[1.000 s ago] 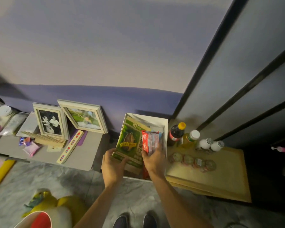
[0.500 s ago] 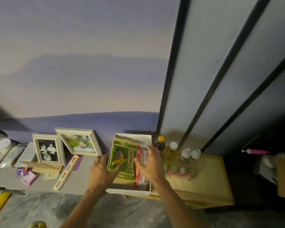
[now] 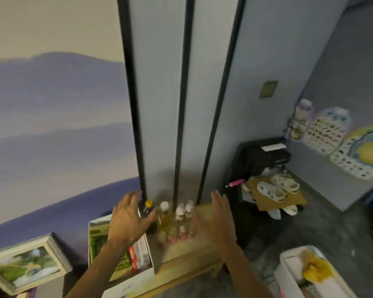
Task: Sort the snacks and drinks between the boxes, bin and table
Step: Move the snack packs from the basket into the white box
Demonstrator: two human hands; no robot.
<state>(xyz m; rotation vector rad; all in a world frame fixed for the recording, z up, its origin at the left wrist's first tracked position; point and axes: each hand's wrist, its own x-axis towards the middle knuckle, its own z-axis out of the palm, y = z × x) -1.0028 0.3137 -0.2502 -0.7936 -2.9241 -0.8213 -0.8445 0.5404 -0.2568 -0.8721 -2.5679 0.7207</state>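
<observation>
Matt wooden table (image 3: 187, 253) — white cardboard box (image 3: 136, 279), glossy plastic bottles (image 3: 165, 219)

small jars (image 3: 172, 237) blurred, framed picture (image 3: 26, 263) cropped

One camera, on your head, wide lens. It looks forward and down from above the low table (image 3: 194, 250), facing the panelled wall (image 3: 159, 104), which fills the upper half. The wall's black strips lean with the lens.

- Near: your left hand (image 3: 127, 220) and right hand (image 3: 218, 220) come in from the bottom edge, forearms in frame, fingers spread.
- Table bottom centre, seen from its front edge toward the wall. Bottles (image 3: 177, 214) stand at its back left corner.
- White box (image 3: 138, 280) just beside the table's left edge.
- Framed picture (image 3: 26, 263) cut by the bottom-left corner, white bin (image 3: 289, 272) by the bottom-right.
- Whole view soft with blur.
</observation>
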